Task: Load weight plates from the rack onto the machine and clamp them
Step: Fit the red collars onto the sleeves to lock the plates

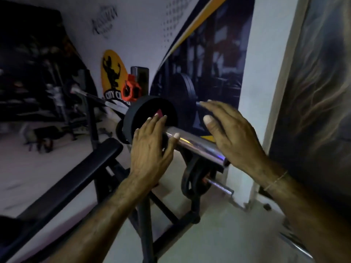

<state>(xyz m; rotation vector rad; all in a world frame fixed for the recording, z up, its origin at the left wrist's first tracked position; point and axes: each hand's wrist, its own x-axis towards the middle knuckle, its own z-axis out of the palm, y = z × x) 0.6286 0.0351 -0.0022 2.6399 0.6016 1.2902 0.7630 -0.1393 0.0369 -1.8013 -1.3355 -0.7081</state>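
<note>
Weight plate (152, 111): a black disc seated on the chrome barbell sleeve (197, 144), with the sleeve passing through its centre. Its flat face is matte and dark, with a small red mark near the hub. The plate stands upright at the inner end of the sleeve, and the bare chrome length of the sleeve runs outward from it toward the camera.

Behind the plate, an orange collar clamp (130, 90) sits against a dark upright post (140, 80); what it is fastened to cannot be determined. Below the sleeve, further black plates (195, 179) hang on a lower storage peg (218, 186) of the rack; their number is hard to make out in the dim light.

Left hand (151, 149): open, fingers extended and pressed flat against the plate face just beside the sleeve, thumb lying over the sleeve. It grips nothing. The hand covers the hub area of the plate.

Right hand (231, 133): open, fingers spread and slightly curved, hovering above the sleeve on its far side. Contact with the sleeve cannot be confirmed; it holds nothing. A thin bracelet (277, 180) circles the wrist.

Left of the sleeve, a black padded bench (76, 175) slopes downward. The far end of the bar and the background are blurred.
</note>
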